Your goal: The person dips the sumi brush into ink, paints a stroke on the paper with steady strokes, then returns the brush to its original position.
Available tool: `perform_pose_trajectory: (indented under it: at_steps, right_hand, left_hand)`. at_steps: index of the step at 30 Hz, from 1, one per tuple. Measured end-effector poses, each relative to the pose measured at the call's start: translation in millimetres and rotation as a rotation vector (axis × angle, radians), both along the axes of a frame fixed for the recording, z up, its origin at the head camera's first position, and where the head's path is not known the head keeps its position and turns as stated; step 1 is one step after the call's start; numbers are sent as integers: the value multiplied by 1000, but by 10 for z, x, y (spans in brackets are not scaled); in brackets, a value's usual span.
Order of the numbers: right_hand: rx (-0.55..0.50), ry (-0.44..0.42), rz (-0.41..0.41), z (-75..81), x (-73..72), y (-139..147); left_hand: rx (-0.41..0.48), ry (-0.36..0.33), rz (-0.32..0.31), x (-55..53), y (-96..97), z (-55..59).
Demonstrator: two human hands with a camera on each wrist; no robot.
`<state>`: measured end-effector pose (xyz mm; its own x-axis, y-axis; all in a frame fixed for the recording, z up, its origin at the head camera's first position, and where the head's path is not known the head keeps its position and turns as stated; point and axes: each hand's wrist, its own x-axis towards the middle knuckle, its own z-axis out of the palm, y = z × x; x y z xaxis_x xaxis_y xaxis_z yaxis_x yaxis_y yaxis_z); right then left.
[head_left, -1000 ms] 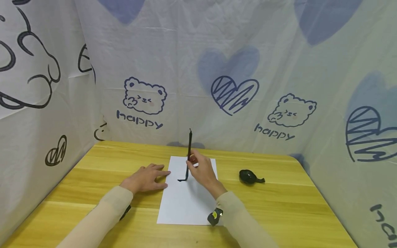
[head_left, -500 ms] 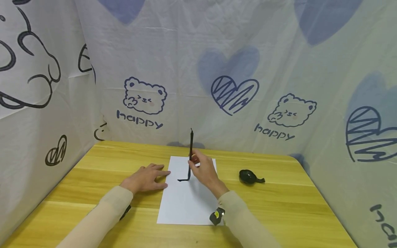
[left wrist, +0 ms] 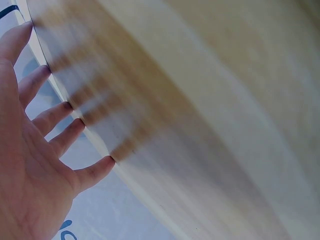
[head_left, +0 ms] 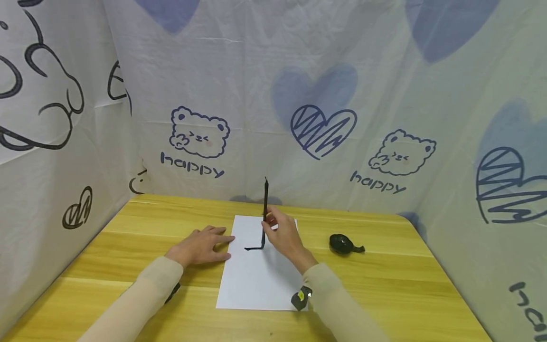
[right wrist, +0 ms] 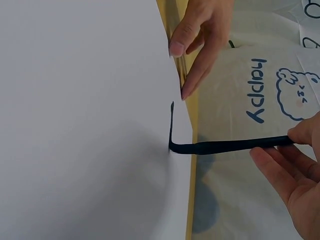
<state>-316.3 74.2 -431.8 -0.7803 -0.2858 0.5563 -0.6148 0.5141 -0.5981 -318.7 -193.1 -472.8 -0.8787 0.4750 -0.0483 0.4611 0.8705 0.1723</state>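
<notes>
My right hand [head_left: 285,236] pinches a black ink brush [head_left: 266,202] upright between thumb and fingers. In the right wrist view the bristles of the brush [right wrist: 220,146] bend against the white paper [right wrist: 90,75], at the end of a thin black stroke [right wrist: 172,120]. From the head view this stroke [head_left: 253,248] runs sideways across the upper part of the sheet [head_left: 248,285]. My left hand [head_left: 206,246] lies with spread fingers on the table, its fingertips at the sheet's left edge. The left wrist view shows the same hand [left wrist: 45,145] with its fingertips pressed down.
To the right of the paper, a shiny black spoon-shaped dish [head_left: 341,243] sits on the yellow wood-grain table [head_left: 384,285]. A white cloth [head_left: 256,85] printed with hearts and bears hangs behind the table and along its sides.
My right hand has moved a little to the right with the brush, and the black stroke has grown longer that way. The left hand has stayed in place.
</notes>
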Motion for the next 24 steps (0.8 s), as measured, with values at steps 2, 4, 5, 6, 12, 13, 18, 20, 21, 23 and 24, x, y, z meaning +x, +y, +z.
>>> perform_pose_trajectory:
  at_steps: [2,4,5,6,12,13,18,20,21,23,24]
  right_hand:
    - [1,6,-4,-2,-4,11]
    - [0,10,-7,-2,-6,21]
    - [1,9,-9,-1,-8,26]
    - [4,6,-12,0,-8,32]
    - [17,-2,-27,12,-9,60]
    - [15,-4,-29,12,-11,65]
    - [4,2,-27,7,-23,88]
    - [0,1,-25,2,-27,95]
    - [-3,-1,-25,0,-29,98]
    - [-4,-5,-29,-1,-23,102]
    - [-5,-5,-31,-2,-22,105]
  left_hand:
    - [1,0,-2,2,2,5]
    - [2,-3,-1,5,5,11]
    - [3,-5,-1,7,7,15]
    - [5,-6,-3,9,9,20]
    - [17,-12,-9,20,13,41]
    - [19,-14,-6,20,10,44]
    - [14,0,-14,12,-5,41]
    - [14,1,-18,11,-6,38]
    - [16,0,-18,12,-5,37]
    - [19,-3,-19,16,-4,33]
    - [19,-4,-19,17,-4,30]
